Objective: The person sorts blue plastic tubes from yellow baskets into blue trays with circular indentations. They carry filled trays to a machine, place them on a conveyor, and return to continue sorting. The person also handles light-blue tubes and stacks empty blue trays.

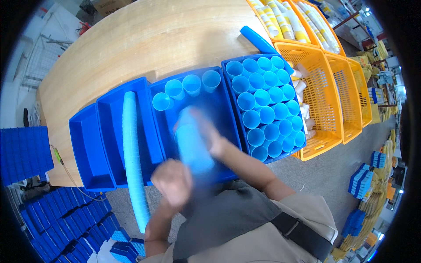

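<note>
A short light-blue stack of what look like paper cups [194, 149], smeared by motion, is in front of me over the third blue bin from the left. My right hand [209, 136] wraps round its right side near the upper end. Close to the lower left of that stack is my left hand [173, 182], blurred and curled; whether it touches the stack I cannot tell. Several blue cups [174, 89] stand mouth up along the far side of this bin [230, 131]. A long nested stack of cups [131, 153] leans across the second bin, its near end past the edge.
To the right, a blue bin [224, 72] is packed with upright cups [262, 97]. Beyond are orange crates [322, 92] with white and yellow rolls [287, 22]. A blue tube [258, 40] lies on the wooden table [153, 35]. The leftmost blue bin [92, 144] stands beside the second.
</note>
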Tool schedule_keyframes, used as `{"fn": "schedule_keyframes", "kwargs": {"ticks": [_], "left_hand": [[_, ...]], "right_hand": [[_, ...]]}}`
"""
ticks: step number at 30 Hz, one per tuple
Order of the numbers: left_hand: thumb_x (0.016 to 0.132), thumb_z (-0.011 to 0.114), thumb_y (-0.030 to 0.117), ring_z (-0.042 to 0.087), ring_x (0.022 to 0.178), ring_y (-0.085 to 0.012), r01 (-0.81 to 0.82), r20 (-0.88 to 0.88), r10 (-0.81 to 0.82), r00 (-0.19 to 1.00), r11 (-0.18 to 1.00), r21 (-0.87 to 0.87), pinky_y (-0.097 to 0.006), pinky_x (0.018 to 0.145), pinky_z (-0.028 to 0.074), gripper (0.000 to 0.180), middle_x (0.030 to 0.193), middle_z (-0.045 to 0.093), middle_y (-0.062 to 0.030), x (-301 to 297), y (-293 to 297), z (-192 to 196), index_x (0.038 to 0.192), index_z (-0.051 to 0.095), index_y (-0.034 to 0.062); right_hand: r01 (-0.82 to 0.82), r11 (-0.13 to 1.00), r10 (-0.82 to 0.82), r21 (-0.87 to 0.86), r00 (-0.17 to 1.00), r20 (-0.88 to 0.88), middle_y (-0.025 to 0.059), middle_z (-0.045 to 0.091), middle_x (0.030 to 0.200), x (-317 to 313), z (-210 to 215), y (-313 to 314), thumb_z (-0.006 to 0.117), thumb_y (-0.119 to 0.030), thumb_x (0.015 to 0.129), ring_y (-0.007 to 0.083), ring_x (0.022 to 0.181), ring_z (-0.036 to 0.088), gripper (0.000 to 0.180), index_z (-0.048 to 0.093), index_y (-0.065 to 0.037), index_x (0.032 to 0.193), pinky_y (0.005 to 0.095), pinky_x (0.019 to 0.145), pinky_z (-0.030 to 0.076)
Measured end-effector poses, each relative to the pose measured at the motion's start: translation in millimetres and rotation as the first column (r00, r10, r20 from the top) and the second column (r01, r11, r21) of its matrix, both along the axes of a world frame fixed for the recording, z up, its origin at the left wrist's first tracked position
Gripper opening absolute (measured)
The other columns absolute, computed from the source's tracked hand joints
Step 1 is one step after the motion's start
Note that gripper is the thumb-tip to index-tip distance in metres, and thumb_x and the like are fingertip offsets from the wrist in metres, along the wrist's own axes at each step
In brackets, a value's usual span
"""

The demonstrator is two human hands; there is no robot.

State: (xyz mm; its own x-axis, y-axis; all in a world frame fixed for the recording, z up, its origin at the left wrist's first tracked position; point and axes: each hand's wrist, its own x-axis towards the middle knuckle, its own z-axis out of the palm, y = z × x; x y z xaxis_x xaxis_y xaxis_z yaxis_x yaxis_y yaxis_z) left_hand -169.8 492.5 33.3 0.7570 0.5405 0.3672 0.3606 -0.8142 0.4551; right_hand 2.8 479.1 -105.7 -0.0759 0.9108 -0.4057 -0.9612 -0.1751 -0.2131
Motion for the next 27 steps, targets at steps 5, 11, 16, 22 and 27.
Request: {"fn": "schedule_keyframes", "kwargs": {"ticks": [5,11,16,22,27], "left_hand": [[0.083,0.070,0.013,0.049,0.045,-0.0327,-0.031,-0.075,0.025,0.997,0.996,-0.083,-0.043,0.045,0.036,0.036,0.053,0.045,-0.0158,5,13,-9,0.054,0.050,0.0048],[0.087,0.069,0.031,0.066,0.069,-0.0412,-0.248,-0.437,0.158,0.885,0.956,-0.157,-0.050,0.061,0.050,0.039,0.068,0.064,-0.0208,65,102,-124,0.063,0.063,0.0015],[0.092,0.067,0.041,0.067,0.072,-0.0394,-0.240,-0.213,0.125,0.969,0.683,-0.690,-0.048,0.067,0.051,0.047,0.071,0.066,-0.0216,90,138,-149,0.071,0.068,-0.0014],[0.084,0.075,0.031,0.066,0.097,-0.0425,-0.515,-0.340,0.675,0.655,0.728,0.454,-0.051,0.079,0.054,0.066,0.118,0.063,-0.0200,12,231,-164,0.135,0.048,-0.0008],[0.078,0.081,0.040,0.065,0.107,-0.0432,-0.588,-0.585,0.426,0.691,0.801,-0.110,-0.051,0.092,0.053,0.097,0.124,0.061,-0.0279,-45,279,-172,0.150,0.030,0.0009]], "right_hand": [[0.504,0.798,-0.517,-0.331,0.854,0.054,0.0176,0.056,0.132,59,-52,13,0.044,-0.051,0.103,0.0316,0.121,0.055,0.058,0.043,-0.003,0.135,0.0454,0.108,0.043],[0.502,0.855,-0.515,-0.131,0.851,-0.100,0.0277,0.015,0.160,49,-43,-26,0.051,-0.062,0.096,0.0388,0.150,0.020,0.108,-0.005,0.012,0.153,0.0496,0.122,0.025],[0.416,0.872,-0.436,-0.259,0.900,-0.020,0.0279,0.018,0.160,40,-14,-41,0.053,-0.056,0.098,0.0401,0.149,0.022,0.104,-0.005,0.011,0.153,0.0523,0.120,0.028],[0.305,0.908,-0.293,-0.287,0.952,0.086,0.0233,0.038,0.152,8,-6,-57,0.050,-0.041,0.104,0.0357,0.137,0.043,0.073,0.023,0.008,0.150,0.0494,0.113,0.039],[0.046,0.992,-0.011,-0.121,0.960,0.281,0.0167,0.053,0.140,-63,13,-73,0.057,-0.033,0.101,0.0285,0.127,0.054,0.057,0.039,0.000,0.145,0.0440,0.105,0.047]]}}
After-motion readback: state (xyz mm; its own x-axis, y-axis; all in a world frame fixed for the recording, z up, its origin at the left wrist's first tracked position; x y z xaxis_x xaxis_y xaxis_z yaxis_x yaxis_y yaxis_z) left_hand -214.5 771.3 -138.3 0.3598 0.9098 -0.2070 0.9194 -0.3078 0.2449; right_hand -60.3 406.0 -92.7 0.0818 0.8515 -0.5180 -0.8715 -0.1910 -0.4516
